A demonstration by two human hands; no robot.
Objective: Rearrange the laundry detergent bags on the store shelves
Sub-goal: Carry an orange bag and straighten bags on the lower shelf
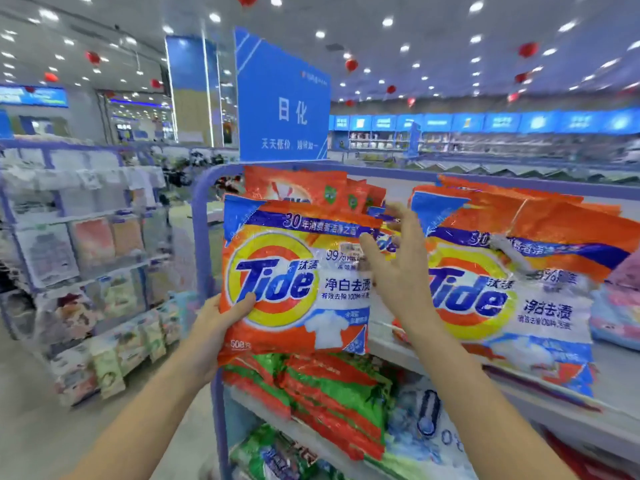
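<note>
Subject item: a glossy orange plastic Tide detergent bag with a yellow-ringed blue logo [298, 282]. It is directly below the blue sign board with white characters [282, 109], upright, long axis vertical, printed face toward the camera.

Left hand [221, 327]: below the sign and to the left. It grips the bag's lower-left corner, thumb pressed on the front, the other fingers hidden behind the bag.

Right hand [398, 271]: below the sign and to the right, holding nothing, fingers [405, 216] spread apart. The thumb overlaps the bag's right edge; contact cannot be confirmed.

Governing relation: the bag's free right edge lies just left of the right palm, so the right hand is the nearer one to steady that side.

Surroundings: a row of matching orange bags [311, 188] stands immediately under the sign, behind the held bag — judged the likely slot, already crowded. A second large Tide bag [502, 296] leans below and well right of the sign. Green-and-orange packets [329, 393] lie on the shelf further down.

Obstruction: the lilac rounded shelf post [199, 237], below-left of the sign, borders the held bag's left side.
</note>
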